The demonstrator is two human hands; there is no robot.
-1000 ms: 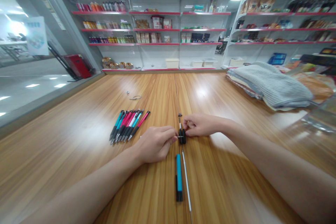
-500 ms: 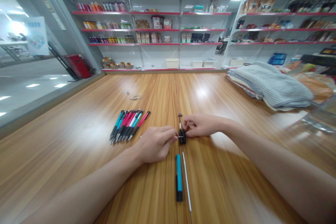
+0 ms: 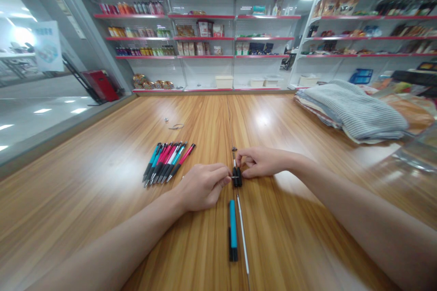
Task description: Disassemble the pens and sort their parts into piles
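My left hand (image 3: pixel 201 186) rests on the wooden table (image 3: pixel 102 177), its fingers pinched on a tiny metal part, perhaps a spring, beside two small black pen tips (image 3: pixel 236 177). My right hand (image 3: pixel 261 162) is closed just right of those black pieces, thumb and fingers pinched above them; what it holds I cannot make out. A blue pen barrel (image 3: pixel 232 230) and a thin white refill (image 3: pixel 242 233) lie side by side in front of me. A row of several pink and blue pens (image 3: pixel 166 163) lies to the left of my left hand.
A folded grey striped cloth (image 3: pixel 355 111) on other fabrics lies at the right. Small metal bits (image 3: pixel 175 126) sit farther back on the table. Red-edged shop shelves (image 3: pixel 205 36) stand behind. A grey ledge and glass wall run along the left.
Almost nothing moved: my right hand's fingers shifted slightly left over the black pieces. My left hand stays in place.
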